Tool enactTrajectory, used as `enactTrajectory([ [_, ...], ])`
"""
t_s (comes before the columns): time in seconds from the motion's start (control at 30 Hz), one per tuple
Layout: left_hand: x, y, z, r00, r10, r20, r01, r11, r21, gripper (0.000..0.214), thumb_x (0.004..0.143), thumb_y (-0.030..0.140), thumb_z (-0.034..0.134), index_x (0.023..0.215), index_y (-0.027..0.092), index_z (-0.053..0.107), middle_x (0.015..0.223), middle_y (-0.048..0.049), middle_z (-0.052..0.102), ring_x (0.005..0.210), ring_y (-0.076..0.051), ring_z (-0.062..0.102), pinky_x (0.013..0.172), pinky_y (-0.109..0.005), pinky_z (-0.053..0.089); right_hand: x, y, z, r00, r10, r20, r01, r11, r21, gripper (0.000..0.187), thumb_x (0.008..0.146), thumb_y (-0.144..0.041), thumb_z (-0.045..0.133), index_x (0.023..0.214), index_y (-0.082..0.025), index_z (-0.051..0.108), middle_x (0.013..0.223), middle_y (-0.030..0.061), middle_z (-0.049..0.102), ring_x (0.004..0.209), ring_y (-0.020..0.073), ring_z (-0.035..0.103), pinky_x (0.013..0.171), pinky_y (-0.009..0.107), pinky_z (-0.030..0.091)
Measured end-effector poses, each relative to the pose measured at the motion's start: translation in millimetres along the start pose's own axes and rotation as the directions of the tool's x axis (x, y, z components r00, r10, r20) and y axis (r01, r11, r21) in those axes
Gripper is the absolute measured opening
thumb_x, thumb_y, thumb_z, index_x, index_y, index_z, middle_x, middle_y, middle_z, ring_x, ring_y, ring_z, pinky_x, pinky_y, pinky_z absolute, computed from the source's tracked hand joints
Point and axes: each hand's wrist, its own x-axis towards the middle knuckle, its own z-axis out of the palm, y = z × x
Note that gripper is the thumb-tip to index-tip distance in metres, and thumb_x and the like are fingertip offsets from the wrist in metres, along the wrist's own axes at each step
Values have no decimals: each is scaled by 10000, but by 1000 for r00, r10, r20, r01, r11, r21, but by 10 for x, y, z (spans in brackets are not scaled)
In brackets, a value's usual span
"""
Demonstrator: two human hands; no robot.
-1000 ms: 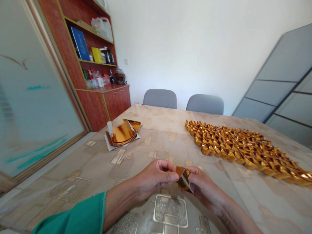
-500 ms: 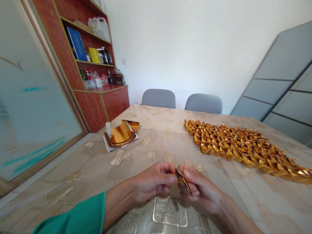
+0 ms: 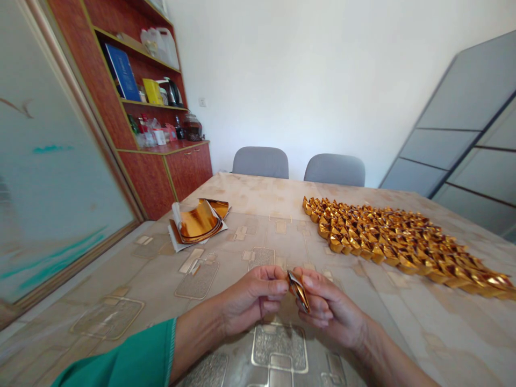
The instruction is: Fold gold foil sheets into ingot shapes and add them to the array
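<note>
Both hands meet low in the middle of the view, just above the table [image 3: 258, 220]. My left hand [image 3: 252, 298] pinches one end of a small folded piece of gold foil paper [image 3: 297, 289]. My right hand [image 3: 328, 309] has its thumb and fingers closed on the other side of the same piece. The piece is folded narrow and seen nearly edge-on. A green sleeve [image 3: 129, 360] covers my left forearm.
Rows of many finished gold folded pieces [image 3: 395, 242] cover the table's right half. A curled stack of gold foil sheets [image 3: 197, 221] lies at the left. Two grey chairs [image 3: 298, 164] stand at the far edge; a wooden shelf cabinet [image 3: 157, 107] stands far left.
The gold piece, open and wider a second ago, is now pressed flat and narrow between both hands. The hands have drawn slightly closer together.
</note>
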Motion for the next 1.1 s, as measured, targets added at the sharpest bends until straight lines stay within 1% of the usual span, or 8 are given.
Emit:
enactTrajectory([
  [0.1, 5, -23, 1, 1000, -4, 21, 6, 998, -62, 326, 563, 312, 901, 667, 144, 642, 560, 68, 340, 507, -44, 167, 455, -200, 111, 3, 19, -21, 1000, 2, -21, -2, 1000, 10, 274, 784, -335, 798, 804, -178, 574, 413, -149, 325, 359, 20, 128, 353, 145, 138],
  [0.2, -1, -50, 5, 999, -16, 38, 21, 993, -115, 317, 561, 296, 900, 705, 137, 668, 562, 70, 343, 507, -42, 146, 444, -198, 102, 3, 47, -30, 1000, -19, 3, 19, 1000, 22, 258, 823, -364, 756, 775, -169, 593, 430, -125, 361, 374, 28, 160, 368, 150, 165],
  [0.4, 13, -83, -10, 993, -47, 106, 76, 954, -289, 274, 610, 148, 872, 811, 121, 688, 622, 56, 422, 479, -7, 211, 413, -129, 152, 10, 45, -5, 999, 0, -36, 0, 1000, -1, 274, 774, -359, 800, 757, -170, 602, 439, -125, 325, 404, 38, 153, 386, 152, 173],
  [0.53, 29, -69, -9, 994, -27, 103, 66, 915, -399, 281, 651, 63, 818, 898, 94, 688, 656, 53, 437, 487, 3, 309, 430, -102, 234, 41, 45, -10, 993, -50, -110, 58, 996, 71, 266, 734, -311, 837, 736, -156, 621, 467, -119, 313, 437, 38, 162, 401, 140, 199],
  [0.73, 49, -84, -28, 991, 29, 133, 26, 918, -396, 264, 701, 52, 762, 955, 69, 692, 723, 14, 526, 512, -8, 386, 451, -119, 288, 75, 99, -60, 996, -43, -79, 53, 991, 125, 173, 817, -288, 774, 792, -149, 673, 463, -115, 331, 411, 34, 168, 384, 131, 215],
  [0.87, 57, -87, -42, 994, 54, 93, -14, 924, -383, 282, 689, 38, 776, 955, 87, 695, 744, 3, 559, 515, -10, 422, 442, -116, 277, 54, 91, -66, 997, -58, -44, 62, 993, 101, 198, 868, -303, 723, 756, -149, 671, 439, -114, 340, 376, 25, 145, 358, 129, 195],
  [0.97, 60, -85, -33, 995, 64, 71, -35, 935, -354, 301, 667, 49, 798, 946, 82, 692, 755, -9, 572, 526, -15, 433, 449, -119, 281, 43, 61, -49, 998, -59, -37, 63, 993, 96, 211, 851, -328, 744, 771, -144, 678, 444, -115, 341, 386, 24, 156, 368, 122, 208],
  [1.1, 64, -93, -19, 997, 20, 79, 7, 946, -325, 284, 658, 67, 810, 913, 84, 684, 688, 18, 522, 509, -11, 390, 446, -120, 253, 46, 40, -49, 998, -27, -53, 30, 997, 71, 189, 812, -280, 783, 755, -140, 669, 444, -120, 322, 398, 25, 154, 374, 121, 206],
])
